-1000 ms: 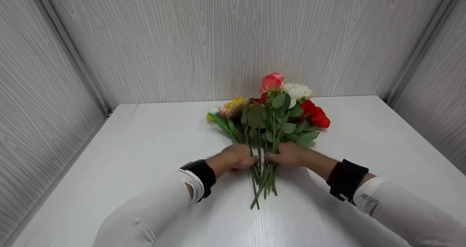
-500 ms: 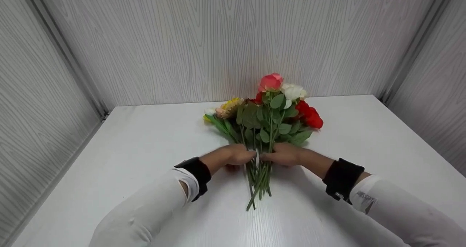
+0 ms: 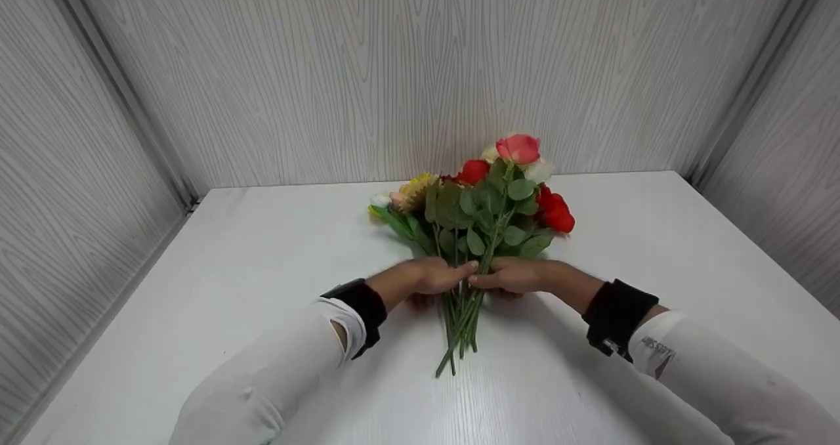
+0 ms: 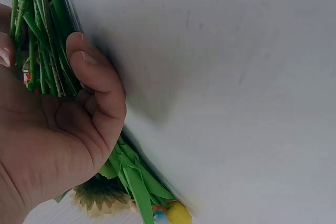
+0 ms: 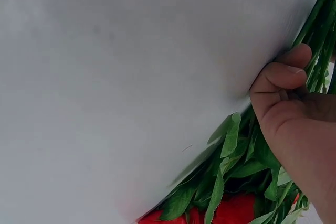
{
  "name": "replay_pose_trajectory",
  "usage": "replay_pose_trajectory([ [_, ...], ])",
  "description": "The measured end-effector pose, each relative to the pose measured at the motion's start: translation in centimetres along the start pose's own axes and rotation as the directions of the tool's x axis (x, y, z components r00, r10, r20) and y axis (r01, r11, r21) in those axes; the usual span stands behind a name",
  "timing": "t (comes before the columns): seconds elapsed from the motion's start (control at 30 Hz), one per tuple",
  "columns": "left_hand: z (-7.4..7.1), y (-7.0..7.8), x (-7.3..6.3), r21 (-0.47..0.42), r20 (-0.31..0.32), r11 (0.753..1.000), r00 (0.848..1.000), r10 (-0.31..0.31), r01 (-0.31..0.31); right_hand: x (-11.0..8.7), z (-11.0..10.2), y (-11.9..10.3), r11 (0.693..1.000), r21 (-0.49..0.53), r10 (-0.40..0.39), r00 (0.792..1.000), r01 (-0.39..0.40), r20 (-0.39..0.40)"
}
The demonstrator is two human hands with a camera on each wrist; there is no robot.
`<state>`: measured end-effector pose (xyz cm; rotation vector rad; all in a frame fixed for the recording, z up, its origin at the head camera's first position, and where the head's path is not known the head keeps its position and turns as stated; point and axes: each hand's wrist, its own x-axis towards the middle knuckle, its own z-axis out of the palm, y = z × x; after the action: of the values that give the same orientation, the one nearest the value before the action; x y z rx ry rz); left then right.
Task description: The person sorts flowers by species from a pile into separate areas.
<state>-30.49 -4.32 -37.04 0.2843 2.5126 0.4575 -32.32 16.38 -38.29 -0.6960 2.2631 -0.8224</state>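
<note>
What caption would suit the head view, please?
Both hands grip a bouquet by its stems at a white table.

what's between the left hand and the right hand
A bunch of green flower stems lies between the left hand and the right hand; the head view shows it.

Seen from the head, the stems (image 3: 464, 323) and the backs of the left hand (image 3: 434, 277) and right hand (image 3: 522, 275) hide some fingers (image 4: 100, 77). The pink flower (image 3: 518, 149) covers part of a white flower (image 3: 540, 171). The writing (image 3: 657, 348) on one sleeve (image 3: 728, 369) is too small to read. The bottom edge cuts off the yellow flower (image 4: 180, 213) in the left wrist view.
</note>
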Motion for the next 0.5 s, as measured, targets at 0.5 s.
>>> replay_pose_trajectory([
  [0.5,1.3,-0.3,0.0,0.068,-0.061,0.997,0.997,-0.042,0.046,0.1,0.2,0.8,0.998,0.056,0.017,0.998,-0.020,0.064],
])
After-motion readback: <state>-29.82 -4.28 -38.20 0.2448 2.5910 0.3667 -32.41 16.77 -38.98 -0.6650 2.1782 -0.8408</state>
